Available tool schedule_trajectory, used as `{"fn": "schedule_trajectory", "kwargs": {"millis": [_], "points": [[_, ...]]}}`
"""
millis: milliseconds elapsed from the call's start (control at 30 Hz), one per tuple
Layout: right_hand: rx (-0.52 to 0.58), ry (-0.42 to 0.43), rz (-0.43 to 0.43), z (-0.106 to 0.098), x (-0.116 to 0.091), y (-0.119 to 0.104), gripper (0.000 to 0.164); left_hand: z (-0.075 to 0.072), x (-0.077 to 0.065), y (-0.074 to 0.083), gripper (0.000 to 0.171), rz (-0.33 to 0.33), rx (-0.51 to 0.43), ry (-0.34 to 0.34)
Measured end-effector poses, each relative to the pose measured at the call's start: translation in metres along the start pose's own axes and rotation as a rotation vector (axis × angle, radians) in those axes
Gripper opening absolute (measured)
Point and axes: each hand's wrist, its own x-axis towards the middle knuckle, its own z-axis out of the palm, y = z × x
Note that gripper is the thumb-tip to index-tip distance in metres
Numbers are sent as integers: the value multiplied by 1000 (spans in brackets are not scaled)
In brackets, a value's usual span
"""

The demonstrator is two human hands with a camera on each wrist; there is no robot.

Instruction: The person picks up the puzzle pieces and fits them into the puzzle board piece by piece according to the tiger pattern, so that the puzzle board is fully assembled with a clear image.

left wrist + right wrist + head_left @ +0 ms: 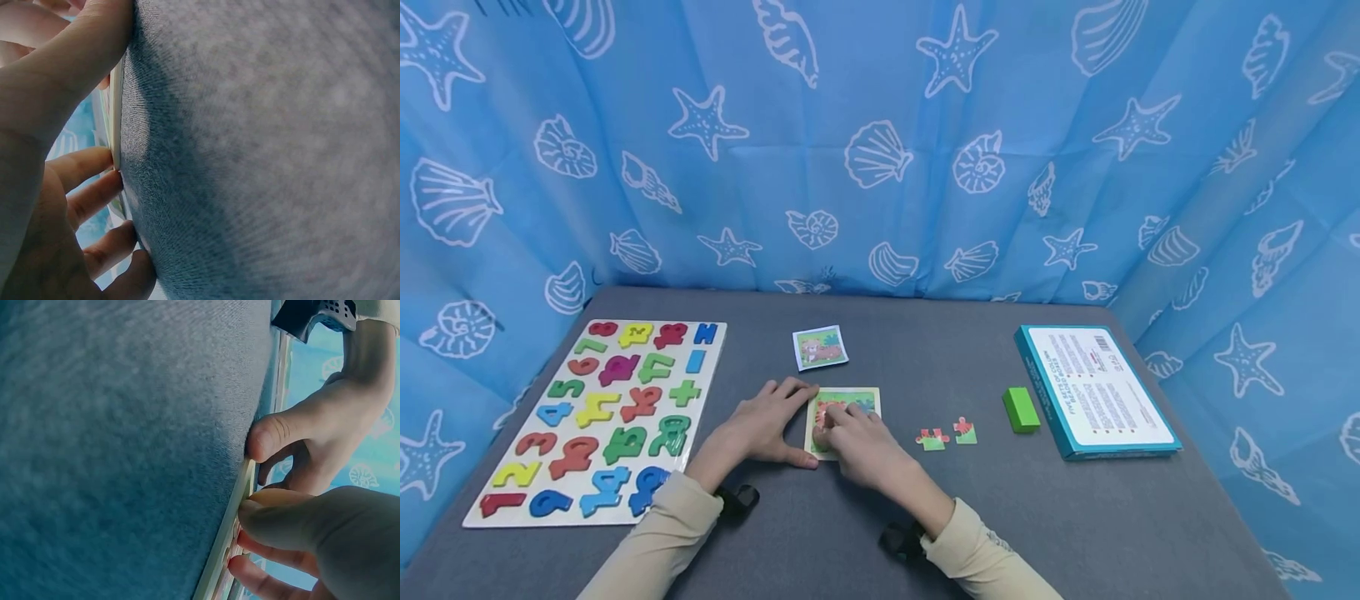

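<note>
A small jigsaw board with a pale frame and a red, green and blue picture lies on the grey table. My left hand rests at its left side with the fingers spread, the thumb by the near corner and the index finger by the far one. My right hand is over the board, fingertips bent down on the picture. In the right wrist view its thumb touches the board's edge; I cannot tell whether a piece is between the fingers. Loose jigsaw pieces lie right of the board.
Beyond the board lies a picture card with an animal on it. A white number board with colourful raised numerals stands at left. A green block and a teal-edged box lie at right. A blue shell-patterned curtain surrounds the table.
</note>
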Motion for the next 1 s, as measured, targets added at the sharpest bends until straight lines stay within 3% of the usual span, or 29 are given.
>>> {"fn": "schedule_trajectory", "kwargs": {"millis": [400, 733, 1000], "points": [[103, 59, -29, -8, -4, 14, 33, -2, 1, 0, 110, -10, 0, -10], [176, 54, 42, -25, -19, 49, 42, -3, 3, -1, 109, -6, -9, -33], [154, 27, 152, -23, -47, 80, 47, -1, 2, -2, 110, -10, -20, -39]]}}
